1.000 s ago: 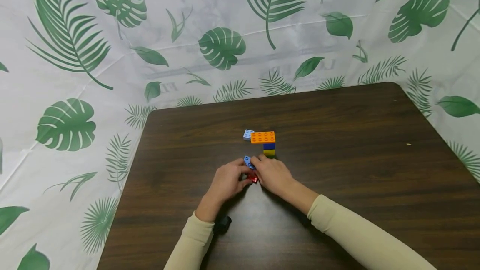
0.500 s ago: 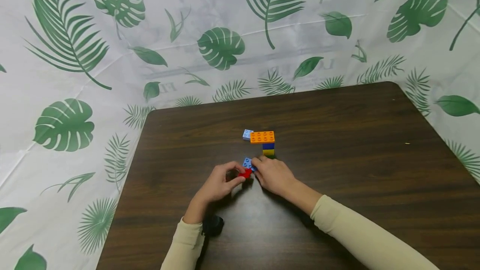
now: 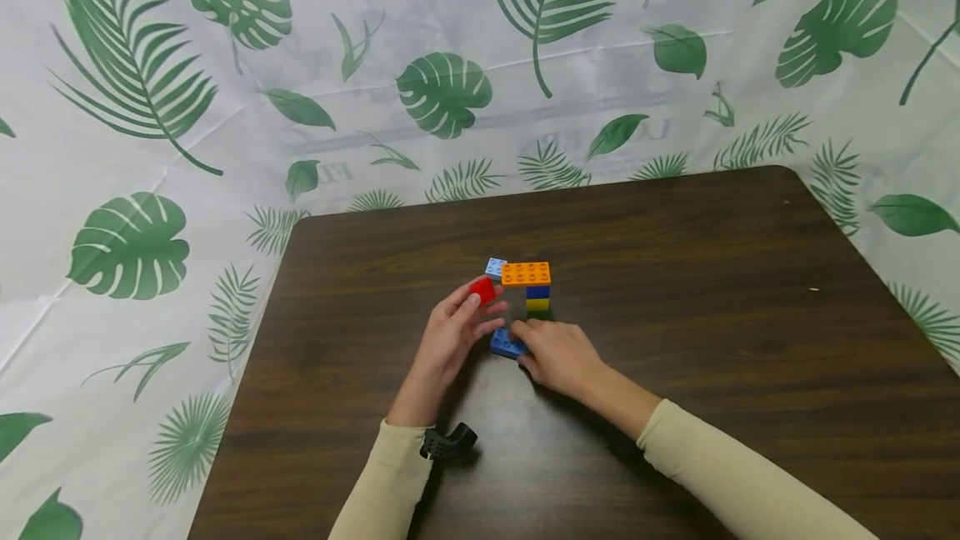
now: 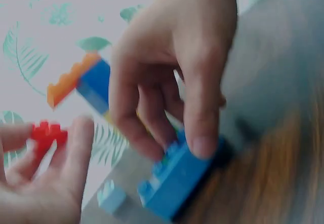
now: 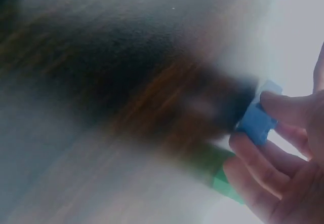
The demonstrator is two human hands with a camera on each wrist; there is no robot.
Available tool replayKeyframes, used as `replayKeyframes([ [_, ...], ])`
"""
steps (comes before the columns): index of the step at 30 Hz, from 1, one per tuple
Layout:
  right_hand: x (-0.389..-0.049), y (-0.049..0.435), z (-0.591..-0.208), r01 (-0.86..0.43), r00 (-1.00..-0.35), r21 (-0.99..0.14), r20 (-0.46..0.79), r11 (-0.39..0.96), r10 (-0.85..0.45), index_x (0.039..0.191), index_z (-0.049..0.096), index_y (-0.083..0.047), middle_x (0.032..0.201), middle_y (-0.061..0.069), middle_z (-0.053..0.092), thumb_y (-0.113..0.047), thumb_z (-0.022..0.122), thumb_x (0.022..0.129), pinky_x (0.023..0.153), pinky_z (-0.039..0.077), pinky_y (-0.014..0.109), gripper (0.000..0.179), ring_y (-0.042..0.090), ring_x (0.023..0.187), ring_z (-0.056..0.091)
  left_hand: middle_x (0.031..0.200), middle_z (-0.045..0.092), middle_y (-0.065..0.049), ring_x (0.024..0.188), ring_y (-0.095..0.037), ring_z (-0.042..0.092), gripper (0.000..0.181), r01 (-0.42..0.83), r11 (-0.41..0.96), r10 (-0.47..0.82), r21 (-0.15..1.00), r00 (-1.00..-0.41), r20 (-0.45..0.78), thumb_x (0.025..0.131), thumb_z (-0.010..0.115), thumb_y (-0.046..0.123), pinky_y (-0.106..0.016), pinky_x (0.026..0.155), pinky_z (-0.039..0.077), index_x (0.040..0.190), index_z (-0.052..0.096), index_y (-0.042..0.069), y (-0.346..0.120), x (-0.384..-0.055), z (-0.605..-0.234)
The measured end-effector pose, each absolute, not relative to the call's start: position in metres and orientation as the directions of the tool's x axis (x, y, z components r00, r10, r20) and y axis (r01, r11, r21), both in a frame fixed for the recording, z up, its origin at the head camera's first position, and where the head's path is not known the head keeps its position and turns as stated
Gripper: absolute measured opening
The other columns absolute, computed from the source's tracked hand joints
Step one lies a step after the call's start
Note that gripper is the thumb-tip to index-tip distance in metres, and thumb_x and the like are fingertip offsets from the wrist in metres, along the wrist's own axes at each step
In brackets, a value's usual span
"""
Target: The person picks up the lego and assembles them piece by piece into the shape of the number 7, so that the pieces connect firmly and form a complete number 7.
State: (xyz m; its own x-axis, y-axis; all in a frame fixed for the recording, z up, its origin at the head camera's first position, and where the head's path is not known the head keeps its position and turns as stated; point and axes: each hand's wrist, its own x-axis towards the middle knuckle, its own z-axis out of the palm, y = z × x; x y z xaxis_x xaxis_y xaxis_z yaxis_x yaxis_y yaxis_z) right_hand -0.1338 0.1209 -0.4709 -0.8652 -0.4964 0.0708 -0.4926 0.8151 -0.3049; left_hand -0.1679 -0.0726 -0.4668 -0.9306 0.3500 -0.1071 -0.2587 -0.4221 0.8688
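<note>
On the dark wood-grain table (image 3: 712, 273), the change lies in the person's two bare hands. The left hand (image 3: 448, 332) has moved away from the right hand (image 3: 558, 352) and up toward the far bricks; its thumb and finger pinch a small brick, the other fingers loosely spread. The right hand stays low, pinching a brick between thumb and fingers.

The stack of plastic bricks (image 3: 537, 298), a long orange one (image 3: 525, 275) over dark blue and yellow with a green brick (image 5: 225, 187) low beside the right hand, looks unchanged. The blue studded plastic brick (image 3: 504, 344) in the right hand now sits lower and flatter; whether it rests on the table I cannot tell. The small red studded plastic brick (image 3: 483, 291), in the left hand, has come away from it to near the orange brick's left end, so the two appear to be handled separately, neither joined to the stack. The small light-blue plastic brick (image 3: 495, 267) lies unmoved behind.

On the white leaf-print backdrop (image 3: 247, 165), faint grey reversed letters show, too weak to read surely; no brand is legible on the bricks.
</note>
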Motion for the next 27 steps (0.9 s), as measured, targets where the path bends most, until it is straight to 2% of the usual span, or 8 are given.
replayKeyframes([
  [6,-0.125,0.135,-0.456,-0.476,-0.854,-0.421,0.011,0.772,-0.52,0.116,0.065,-0.021,0.107,-0.001,0.069,-0.032,0.075,0.087,0.071,0.055,0.034,0.032,0.011,0.083,0.061,0.122,0.065,-0.022,0.103,-0.03,0.068,0.041,-0.373,-0.499,0.237,0.782,-0.927,-0.291,0.104,0.049,0.02,-0.039,0.09,0.053,0.139,0.049,-0.002,-0.059,-0.174,-0.449],
  [10,-0.121,0.146,-0.436,-0.493,-0.828,-0.49,0.01,0.719,-0.56,0.121,0.065,-0.025,0.115,-0.006,0.066,-0.034,0.073,0.089,0.079,0.053,0.034,0.034,0.011,0.089,0.059,0.116,0.067,-0.022,0.097,-0.028,0.07,0.04,-0.38,-0.459,0.208,0.803,-0.925,-0.318,0.103,0.052,0.021,-0.039,0.087,0.054,0.135,0.053,-0.003,-0.058,-0.179,-0.442],
  [15,-0.125,0.157,-0.403,-0.569,-0.78,-0.56,0.137,0.602,-0.61,0.123,0.064,-0.024,0.116,-0.009,0.065,-0.029,0.075,0.088,0.072,0.051,0.027,0.037,0.012,0.081,0.058,0.117,0.067,-0.021,0.095,-0.026,0.071,0.039,-0.387,-0.39,0.232,0.836,-0.919,-0.318,0.103,0.053,0.022,-0.035,0.083,0.056,0.134,0.054,-0.002,-0.062,-0.183,-0.435],
  [21,-0.144,0.165,-0.375,-0.608,-0.791,-0.535,0.339,0.587,-0.509,0.127,0.062,-0.017,0.113,-0.003,0.067,-0.023,0.076,0.088,0.061,0.051,0.025,0.042,0.008,0.08,0.06,0.116,0.068,-0.02,0.095,-0.026,0.071,0.04,-0.412,-0.321,0.305,0.853,-0.897,-0.319,0.104,0.051,0.024,-0.039,0.087,0.054,0.132,0.055,-0.004,-0.066,-0.19,-0.43],
  [25,-0.159,0.166,-0.373,-0.595,-0.803,-0.498,0.394,0.63,-0.447,0.129,0.06,-0.013,0.117,0.001,0.066,-0.019,0.075,0.088,0.07,0.056,0.031,0.044,0.014,0.086,0.064,0.121,0.066,-0.02,0.101,-0.03,0.069,0.041,-0.421,-0.303,0.361,0.855,-0.881,-0.306,0.104,0.051,0.027,-0.041,0.089,0.052,0.132,0.055,-0.002,-0.069,-0.194,-0.427],
  [27,-0.166,0.165,-0.376,-0.582,-0.812,-0.485,0.393,0.652,-0.432,0.129,0.06,-0.013,0.12,0.003,0.065,-0.018,0.075,0.088,0.078,0.057,0.036,0.044,0.018,0.094,0.065,0.124,0.064,-0.02,0.104,-0.031,0.068,0.041,-0.418,-0.293,0.381,0.86,-0.876,-0.296,0.104,0.05,0.028,-0.04,0.089,0.053,0.133,0.055,-0.001,-0.07,-0.194,-0.426],
])
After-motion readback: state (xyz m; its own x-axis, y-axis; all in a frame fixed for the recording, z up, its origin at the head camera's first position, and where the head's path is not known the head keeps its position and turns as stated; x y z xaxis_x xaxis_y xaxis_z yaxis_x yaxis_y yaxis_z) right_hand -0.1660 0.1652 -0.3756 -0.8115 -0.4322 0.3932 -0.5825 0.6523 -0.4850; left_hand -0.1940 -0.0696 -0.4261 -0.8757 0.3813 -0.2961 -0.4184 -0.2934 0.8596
